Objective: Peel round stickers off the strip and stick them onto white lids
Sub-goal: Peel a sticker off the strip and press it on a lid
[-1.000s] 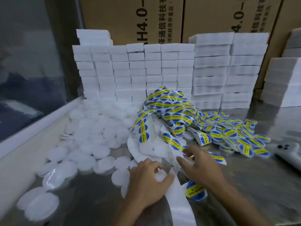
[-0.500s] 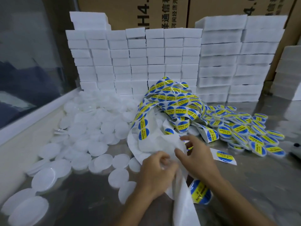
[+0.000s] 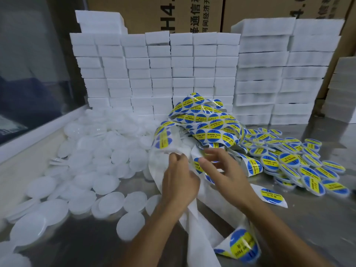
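In the lower middle of the frame the left hand (image 3: 178,179) grips the white backing strip (image 3: 194,224), its fingertips pinching a crumpled fold of it. Just to its right, the right hand (image 3: 224,175) has its thumb and forefinger curled close to a blue-and-yellow round sticker (image 3: 198,164) on the strip; motion blur hides whether they actually pinch it, so I cannot tell. The strip hangs from the hands to the bottom edge, where another sticker (image 3: 243,245) shows on a curled end. Above the hands, at the centre of the frame, the rest of the strip lies in a tangled heap of stickers (image 3: 204,120). A short cut piece with one sticker (image 3: 272,195) lies on the metal table (image 3: 308,228) right of the right wrist. Plain white lids (image 3: 96,155) are heaped across the left half of the table. Lids already carrying stickers (image 3: 300,164) are piled at centre right. Behind everything, stacks of white foam blocks (image 3: 173,70) form a wall, with cardboard boxes (image 3: 192,14) along the top edge.
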{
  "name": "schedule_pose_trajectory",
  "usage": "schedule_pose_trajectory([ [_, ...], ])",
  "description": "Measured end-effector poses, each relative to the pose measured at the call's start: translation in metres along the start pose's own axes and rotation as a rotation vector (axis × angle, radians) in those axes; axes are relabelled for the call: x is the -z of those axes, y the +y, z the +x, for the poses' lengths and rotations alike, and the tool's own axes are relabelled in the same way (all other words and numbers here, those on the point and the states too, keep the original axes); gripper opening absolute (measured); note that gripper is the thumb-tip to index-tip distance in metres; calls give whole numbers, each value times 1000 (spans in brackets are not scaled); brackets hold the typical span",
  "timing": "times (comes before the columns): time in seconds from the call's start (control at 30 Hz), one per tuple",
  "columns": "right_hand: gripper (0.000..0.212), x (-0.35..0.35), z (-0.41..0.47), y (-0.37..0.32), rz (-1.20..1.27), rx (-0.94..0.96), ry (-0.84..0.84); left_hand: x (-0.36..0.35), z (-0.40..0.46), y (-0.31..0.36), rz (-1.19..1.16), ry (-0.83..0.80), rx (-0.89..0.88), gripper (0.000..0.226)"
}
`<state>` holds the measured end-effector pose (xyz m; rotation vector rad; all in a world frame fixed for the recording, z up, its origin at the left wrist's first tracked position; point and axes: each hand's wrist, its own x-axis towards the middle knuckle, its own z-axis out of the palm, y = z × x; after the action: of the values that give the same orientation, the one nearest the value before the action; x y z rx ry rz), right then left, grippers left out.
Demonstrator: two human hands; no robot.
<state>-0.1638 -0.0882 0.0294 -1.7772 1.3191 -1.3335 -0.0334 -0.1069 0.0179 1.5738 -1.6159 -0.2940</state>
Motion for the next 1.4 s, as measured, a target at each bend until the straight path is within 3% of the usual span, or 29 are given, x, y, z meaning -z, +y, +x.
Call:
schedule_pose_trajectory([
  [0.07,46,-10,14,-4,-4,-42,-77,-9,-5,2,106,-18,-97,30],
  [0.17,11,-21,30,-4,24,-75,-77,-15,-9,0,250,-9,-268,52],
  [0.2,10,-22,34,-2,34,-60,-71,-14,-10,-3,275,-23,-308,58],
  [0.3,33,-19,41,8,102,-35,-37,-6,-9,-10,40,-26,-358,54],
  [0.4,42,-16,38,18,232,-115,-77,1,-2,-11,-475,125,-103,28],
  [0.5,49,-13,33,22,387,-247,-234,3,11,-16,-773,16,192,31],
  [0.63,45,-10,24,20,286,-292,-435,2,14,-23,-852,-115,147,44],
  [0.7,46,-10,22,17,273,-315,-441,1,14,-24,-853,-99,146,33],
  [0.8,32,-13,25,20,-36,-145,-250,0,15,-30,-877,-86,168,8],
  [0.87,10,-14,26,23,-265,75,-4,2,15,-34,-862,-55,168,9],
  [0.93,12,-15,29,26,-301,300,115,1,15,-35,-818,-43,142,19],
  [1.07,9,-17,32,25,-360,548,44,0,14,-33,-716,-125,43,32],
  [1.2,9,-10,34,25,-399,560,79,4,14,-26,-720,-195,40,38],
  [1.4,4,-9,34,23,-394,559,67,1,12,-28,-619,-163,-3,24],
])
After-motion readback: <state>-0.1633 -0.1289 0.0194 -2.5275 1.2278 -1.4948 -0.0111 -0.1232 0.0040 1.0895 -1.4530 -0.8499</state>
